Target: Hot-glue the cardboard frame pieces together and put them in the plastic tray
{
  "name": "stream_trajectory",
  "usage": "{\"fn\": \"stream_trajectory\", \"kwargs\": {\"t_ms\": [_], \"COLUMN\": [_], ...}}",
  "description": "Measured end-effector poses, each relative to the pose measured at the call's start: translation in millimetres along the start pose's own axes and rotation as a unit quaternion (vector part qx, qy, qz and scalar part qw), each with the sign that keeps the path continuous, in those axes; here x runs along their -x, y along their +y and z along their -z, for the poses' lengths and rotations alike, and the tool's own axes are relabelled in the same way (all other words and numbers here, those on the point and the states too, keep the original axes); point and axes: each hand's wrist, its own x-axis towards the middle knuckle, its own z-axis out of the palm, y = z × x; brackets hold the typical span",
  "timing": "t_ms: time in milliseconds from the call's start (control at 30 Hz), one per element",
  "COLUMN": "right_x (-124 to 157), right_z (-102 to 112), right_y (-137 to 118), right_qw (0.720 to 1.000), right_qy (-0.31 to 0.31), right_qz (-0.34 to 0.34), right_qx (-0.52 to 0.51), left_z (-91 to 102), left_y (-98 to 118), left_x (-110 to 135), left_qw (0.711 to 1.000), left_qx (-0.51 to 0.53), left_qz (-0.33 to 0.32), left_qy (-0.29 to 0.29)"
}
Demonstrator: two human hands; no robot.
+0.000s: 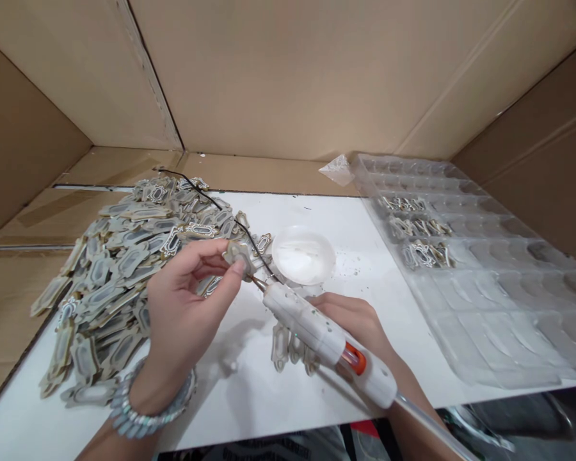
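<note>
My left hand [185,307] pinches a small beige ornate plastic piece [237,253] between thumb and fingers, held above the white table [249,397]. My right hand [358,323] grips a white hot glue gun [329,339] with an orange trigger; its metal nozzle [258,282] touches the underside of the held piece. A few similar pieces [288,349] lie on the table beneath the gun. A beaded bracelet [146,410] circles my left wrist.
A large heap of the same beige pieces [120,275] covers the table's left side, with a black cord [206,192] running over it. A round white dish [303,255] sits at the middle. A clear plastic compartment tray [484,269] with several pieces lies right. Cardboard walls [288,77] surround.
</note>
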Motion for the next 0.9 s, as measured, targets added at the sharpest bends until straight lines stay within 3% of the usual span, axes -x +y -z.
{"fn": "stream_trajectory", "kwargs": {"t_ms": [900], "right_x": [0.5], "right_z": [0.5], "right_y": [0.5], "right_qw": [1.0], "right_qy": [0.004], "right_qz": [-0.01], "right_qx": [0.01], "left_z": [-0.5], "left_y": [1.8], "left_x": [0.5], "left_qw": [1.0], "left_qx": [-0.001], "left_qz": [0.023], "left_qy": [0.009]}}
